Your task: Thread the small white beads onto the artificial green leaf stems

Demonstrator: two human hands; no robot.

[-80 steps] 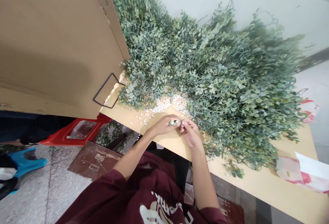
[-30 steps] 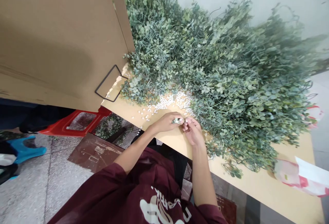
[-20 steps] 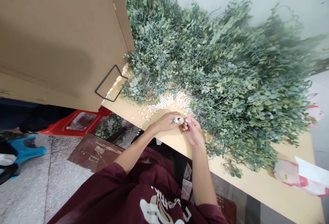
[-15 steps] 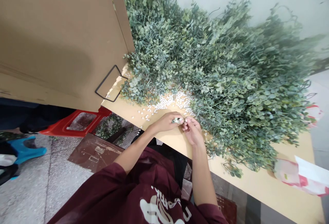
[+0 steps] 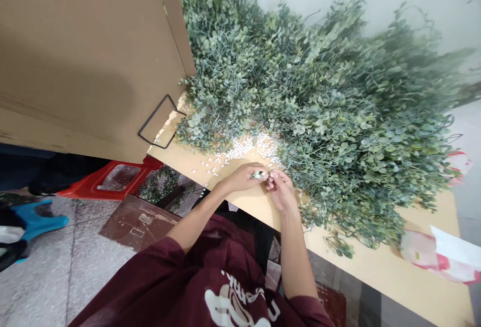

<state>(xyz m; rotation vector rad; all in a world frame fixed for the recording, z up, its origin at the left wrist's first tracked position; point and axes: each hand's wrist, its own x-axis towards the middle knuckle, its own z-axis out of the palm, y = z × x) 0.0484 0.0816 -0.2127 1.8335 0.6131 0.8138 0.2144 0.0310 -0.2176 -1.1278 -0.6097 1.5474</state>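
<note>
Left hand (image 5: 239, 178) and right hand (image 5: 281, 192) pinch a tiny leafy sprig (image 5: 259, 175) together; a huge faux eucalyptus heap (image 5: 338, 126) and white pellets (image 5: 244, 149) remain on the bench (image 5: 361, 262).

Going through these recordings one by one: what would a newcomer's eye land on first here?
A huge heap of leafy green stems fills the upper right, spreading across a tan tabletop. At its near edge lies a scatter of small white pieces, and just below them the left hand and right hand pinch a tiny green-and-white bit. A large cardboard panel looms at the left.
</note>
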